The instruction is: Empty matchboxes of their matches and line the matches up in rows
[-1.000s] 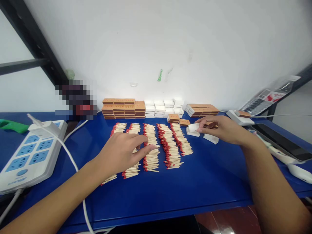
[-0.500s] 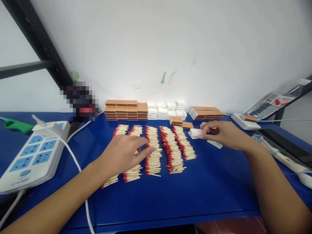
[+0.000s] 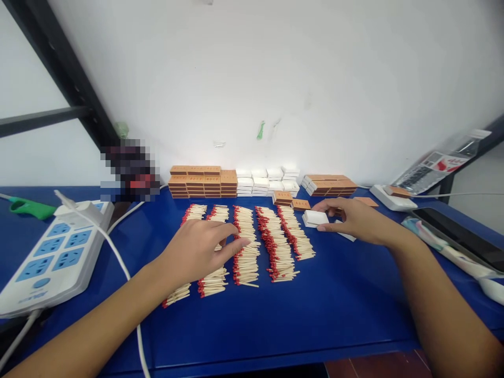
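Several rows of red-tipped matches (image 3: 245,247) lie on the blue table (image 3: 275,325). My left hand (image 3: 205,247) hovers over the left rows, thumb and forefinger apart, with nothing between them. At the right, my right hand (image 3: 350,220) has its thumb and fingers around the right end of a small white box (image 3: 315,218), which rests on the table. Two brown matchboxes (image 3: 282,198) are just left of it. Along the wall stand stacked brown matchboxes (image 3: 195,181), white boxes (image 3: 260,184) and another brown stack (image 3: 331,184).
A white power strip (image 3: 59,252) with a cable (image 3: 122,262) occupies the left side, near a green lighter (image 3: 33,208). To the right are a white adapter (image 3: 394,198), a black phone (image 3: 460,236), a wrapped toothbrush (image 3: 444,249) and a plastic bottle (image 3: 444,163).
The white box at my right hand now lies flat and level, and my right fingers have spread a little along it. My left hand has barely moved.
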`<state>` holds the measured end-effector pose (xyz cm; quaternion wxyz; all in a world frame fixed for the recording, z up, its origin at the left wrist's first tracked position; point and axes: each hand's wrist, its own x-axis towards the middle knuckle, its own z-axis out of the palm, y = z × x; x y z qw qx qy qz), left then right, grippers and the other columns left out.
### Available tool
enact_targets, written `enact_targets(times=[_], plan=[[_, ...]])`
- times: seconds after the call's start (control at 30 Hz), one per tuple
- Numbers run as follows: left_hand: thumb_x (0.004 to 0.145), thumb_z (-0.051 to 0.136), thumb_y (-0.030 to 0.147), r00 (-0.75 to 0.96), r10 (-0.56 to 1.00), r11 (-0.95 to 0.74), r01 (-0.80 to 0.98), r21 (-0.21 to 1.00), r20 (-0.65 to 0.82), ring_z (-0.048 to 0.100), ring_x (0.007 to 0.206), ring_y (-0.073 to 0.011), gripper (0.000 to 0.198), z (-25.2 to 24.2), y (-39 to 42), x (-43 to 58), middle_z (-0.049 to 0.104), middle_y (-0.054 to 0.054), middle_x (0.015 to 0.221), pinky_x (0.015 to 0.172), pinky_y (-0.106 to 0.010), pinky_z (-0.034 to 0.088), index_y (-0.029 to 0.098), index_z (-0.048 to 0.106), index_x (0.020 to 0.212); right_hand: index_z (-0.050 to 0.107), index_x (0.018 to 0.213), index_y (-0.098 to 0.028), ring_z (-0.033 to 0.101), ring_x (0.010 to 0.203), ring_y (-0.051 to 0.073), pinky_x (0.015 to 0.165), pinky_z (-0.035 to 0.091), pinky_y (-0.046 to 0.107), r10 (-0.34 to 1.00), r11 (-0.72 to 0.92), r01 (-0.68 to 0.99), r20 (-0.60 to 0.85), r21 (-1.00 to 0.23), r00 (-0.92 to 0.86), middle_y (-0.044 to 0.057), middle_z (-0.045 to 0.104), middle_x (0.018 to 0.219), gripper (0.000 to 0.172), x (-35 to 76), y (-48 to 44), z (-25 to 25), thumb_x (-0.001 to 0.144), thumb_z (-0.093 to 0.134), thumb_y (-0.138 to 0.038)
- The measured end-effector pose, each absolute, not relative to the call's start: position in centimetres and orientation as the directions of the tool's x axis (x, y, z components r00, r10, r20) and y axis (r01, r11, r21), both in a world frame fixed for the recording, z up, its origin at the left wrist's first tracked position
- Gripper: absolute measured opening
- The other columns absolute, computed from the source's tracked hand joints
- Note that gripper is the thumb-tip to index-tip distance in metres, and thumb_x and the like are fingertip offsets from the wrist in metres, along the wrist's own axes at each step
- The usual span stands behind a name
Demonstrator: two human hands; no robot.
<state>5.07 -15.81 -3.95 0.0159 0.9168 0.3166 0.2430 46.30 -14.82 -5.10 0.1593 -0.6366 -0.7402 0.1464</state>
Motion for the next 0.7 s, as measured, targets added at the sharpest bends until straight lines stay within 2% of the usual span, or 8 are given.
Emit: enact_targets(times=[0.23,0.4,0.57,0.7], plan=[[0.108,0.049,0.053,0.671,0.623,-0.775,0.6,0.2,0.401,0.07,0.062,-0.016,0.046,-4.0,-15.6,5.0,0.074,0.0,0.07,0.056,-0.028,0.04,0.02,0.077,0.092,0.076,0.115,-0.028,0.065,0.086,0.027,0.072,0.048,0.037,0.987,0.152,0.883,0.031,-0.444,-0.154,0.007,0.074,0.099,0.058,46.5,-14.6,-5.3,0.074,0.08,-0.069],[0.108,0.049,0.052,0.676,0.605,-0.785,0.594,0.174,0.421,0.07,0.062,-0.0166,0.045,-4.1,-15.6,4.9,0.073,0.0,0.069,0.057,-0.029,0.042,0.02,0.076,0.092,0.077,0.11,-0.027,0.064,0.083,0.026,0.07,0.046,0.036,0.989,0.144,0.883,0.03,-0.446,-0.146,0.005,0.073,0.094,0.056,45.4,-15.2,-4.4,0.074,0.08,-0.07],[0.108,0.05,0.048,0.673,0.589,-0.793,0.587,0.162,0.448,0.069,0.06,-0.0157,0.04,-4.0,-15.5,4.7,0.073,0.0,0.069,0.057,-0.028,0.043,0.02,0.075,0.094,0.077,0.114,-0.027,0.063,0.075,0.022,0.066,0.046,0.035,0.98,0.191,0.828,0.155,-0.528,-0.127,0.004,0.07,0.09,0.058,43.9,-14.6,-3.2,0.078,0.077,-0.072],[0.108,0.052,0.046,0.673,0.57,-0.805,0.571,0.158,0.472,0.068,0.059,-0.0147,0.037,-3.9,-15.5,4.6,0.073,0.0,0.069,0.057,-0.027,0.043,0.02,0.074,0.093,0.074,0.117,-0.025,0.065,0.082,0.025,0.073,0.05,0.038,0.935,0.295,0.862,0.309,-0.413,-0.172,0.007,0.072,0.094,0.05,42.5,-11.2,-1.9,0.085,0.075,-0.063]])
